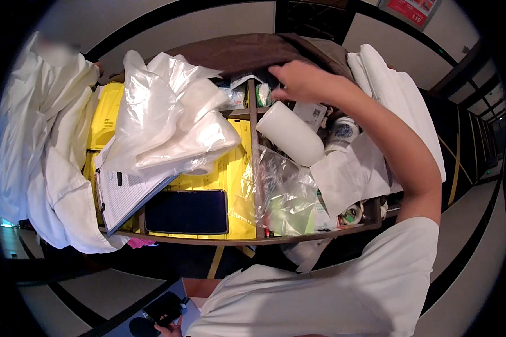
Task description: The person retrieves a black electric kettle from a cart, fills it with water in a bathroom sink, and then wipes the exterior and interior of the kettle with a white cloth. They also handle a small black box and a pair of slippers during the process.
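My right hand point(295, 80) is over the upper right of a brown compartmented cart top point(236, 242), fingers apart beside a brown fabric cover point(236, 54); I see nothing held in it. Below its fingers lies a white cylinder with a rounded end point(293, 135), beside a blue-patterned white container point(343, 130) and white paper point(354, 168). My left hand is out of view. On the left, crumpled translucent plastic bags point(164, 113) partly cover a clipboard with printed sheets point(122, 185). A dark-screened phone point(186, 212) rests on yellow packets point(240, 189).
White cloths point(63, 160) hang at the cart's left; folded white towels point(400, 101) stand at its right. Thin clear plastic point(282, 189) covers small packets. Near the bottom rim, a hand point(170, 328), seemingly another person's, holds a dark device point(164, 307). Walls rise behind the cart.
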Tool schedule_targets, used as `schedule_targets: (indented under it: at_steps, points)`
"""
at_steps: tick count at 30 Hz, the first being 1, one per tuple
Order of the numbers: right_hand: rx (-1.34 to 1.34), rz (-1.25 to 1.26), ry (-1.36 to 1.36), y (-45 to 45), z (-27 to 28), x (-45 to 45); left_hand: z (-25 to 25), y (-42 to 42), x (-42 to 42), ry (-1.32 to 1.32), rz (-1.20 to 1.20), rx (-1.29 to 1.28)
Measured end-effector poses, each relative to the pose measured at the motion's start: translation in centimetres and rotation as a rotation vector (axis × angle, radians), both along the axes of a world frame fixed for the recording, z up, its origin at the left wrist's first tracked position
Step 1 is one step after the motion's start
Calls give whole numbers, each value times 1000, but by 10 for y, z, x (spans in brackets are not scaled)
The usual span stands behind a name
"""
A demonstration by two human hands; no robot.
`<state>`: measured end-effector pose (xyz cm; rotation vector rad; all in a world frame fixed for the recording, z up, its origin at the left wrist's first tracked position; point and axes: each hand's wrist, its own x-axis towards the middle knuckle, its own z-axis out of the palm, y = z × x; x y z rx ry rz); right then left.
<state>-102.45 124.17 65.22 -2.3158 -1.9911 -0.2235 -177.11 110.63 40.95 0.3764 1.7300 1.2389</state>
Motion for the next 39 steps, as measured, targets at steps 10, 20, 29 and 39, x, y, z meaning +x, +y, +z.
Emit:
schedule_targets:
  at_steps: [10, 20, 29, 39]
  points:
    - [-67, -46, -193, 13, 16, 48, 0, 16, 35, 37, 41, -25]
    - [26, 74, -139, 7, 15, 55, 9, 31, 51, 93, 57, -81]
    - [-160, 97, 300, 1, 38, 55, 11, 42, 42, 98, 9, -84]
    - [-271, 12, 290, -44, 16, 49, 7, 39, 21, 63, -32, -57]
